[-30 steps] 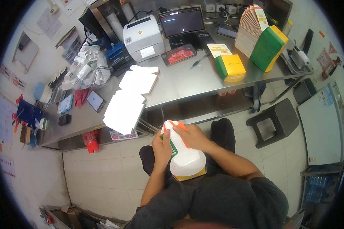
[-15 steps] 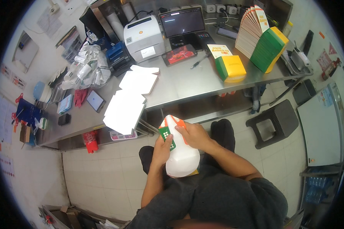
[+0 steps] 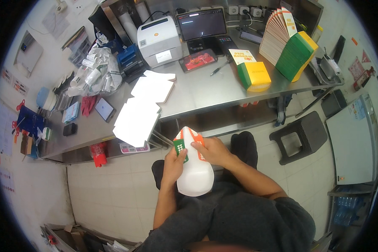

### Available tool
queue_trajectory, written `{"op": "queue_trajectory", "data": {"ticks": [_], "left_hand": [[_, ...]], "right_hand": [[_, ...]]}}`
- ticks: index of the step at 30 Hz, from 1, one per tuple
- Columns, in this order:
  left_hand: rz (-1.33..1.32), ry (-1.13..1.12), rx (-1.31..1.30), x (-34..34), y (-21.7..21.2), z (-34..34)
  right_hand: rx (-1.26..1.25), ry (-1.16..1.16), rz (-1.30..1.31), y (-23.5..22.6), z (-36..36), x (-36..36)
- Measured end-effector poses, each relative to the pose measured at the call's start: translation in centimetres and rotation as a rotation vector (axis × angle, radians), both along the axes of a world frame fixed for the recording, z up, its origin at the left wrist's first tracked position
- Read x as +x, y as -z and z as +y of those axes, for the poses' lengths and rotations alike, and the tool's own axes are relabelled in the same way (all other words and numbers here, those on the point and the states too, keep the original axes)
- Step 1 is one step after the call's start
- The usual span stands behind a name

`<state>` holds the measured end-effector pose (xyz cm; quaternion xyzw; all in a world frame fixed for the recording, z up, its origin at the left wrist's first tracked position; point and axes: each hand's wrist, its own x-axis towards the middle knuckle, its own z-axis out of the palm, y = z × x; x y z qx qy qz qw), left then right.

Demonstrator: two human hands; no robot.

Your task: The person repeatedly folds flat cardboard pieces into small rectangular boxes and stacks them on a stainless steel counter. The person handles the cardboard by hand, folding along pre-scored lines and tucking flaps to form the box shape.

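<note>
A partly folded paper carton (image 3: pixel 195 178) is held above my lap, its plain white side facing up. Green and orange patterned flaps show near its pointed far end. My left hand (image 3: pixel 172 164) is closed on the left edge, with the thumb lying over the green flap. On the opposite edge my right hand (image 3: pixel 213 151) is closed too, its thumb pressing by the orange flap. The fingers beneath the carton are hidden. Ahead and to the left, flat white carton blanks (image 3: pixel 139 119) lie stacked at the edge of the metal table (image 3: pixel 189 98).
On the table's right stand a yellow-and-green carton (image 3: pixel 255 76), a green-and-yellow carton stack (image 3: pixel 296 56) and fanned blanks (image 3: pixel 274 40). A label printer (image 3: pixel 159 42), a tablet (image 3: pixel 202 24) and a phone (image 3: pixel 198 60) sit farther back. A dark stool (image 3: pixel 300 137) is at right.
The carton's near end has swung a little left, and the yellow patch at its lower right is no longer visible. My left hand has shifted slightly left; both hands keep hold.
</note>
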<state>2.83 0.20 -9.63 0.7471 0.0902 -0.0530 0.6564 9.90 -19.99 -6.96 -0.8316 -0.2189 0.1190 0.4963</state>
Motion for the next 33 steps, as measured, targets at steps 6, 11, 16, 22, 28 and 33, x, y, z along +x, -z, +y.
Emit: {"op": "queue_trajectory", "data": {"ticks": [6, 11, 16, 22, 28, 33], "left_hand": [[-0.019, 0.007, 0.382, 0.2, -1.1, -0.3], [0.058, 0.202, 0.648, -0.3, -1.7, -2.1], [-0.066, 0.289, 0.314, -1.0, -1.0, -2.6], [0.022, -0.058, -0.040, -1.7, -0.3, 0.4], [-0.024, -0.294, -0.304, -1.7, -0.9, 0.7], [-0.217, -0.162, -0.309, -1.6, -2.2, -1.9]], "right_hand": [[-0.042, -0.070, -0.006, -0.4, -0.7, 0.2], [-0.115, 0.039, -0.069, 0.6, 0.0, -0.3], [0.208, -0.052, -0.156, 1.1, 0.7, -1.1], [0.116, -0.103, 0.034, 0.6, -1.0, 0.0], [0.212, -0.420, 0.473, -0.7, -1.7, 0.9], [0.692, -0.053, 0.631, -1.1, -0.4, -0.2]]}}
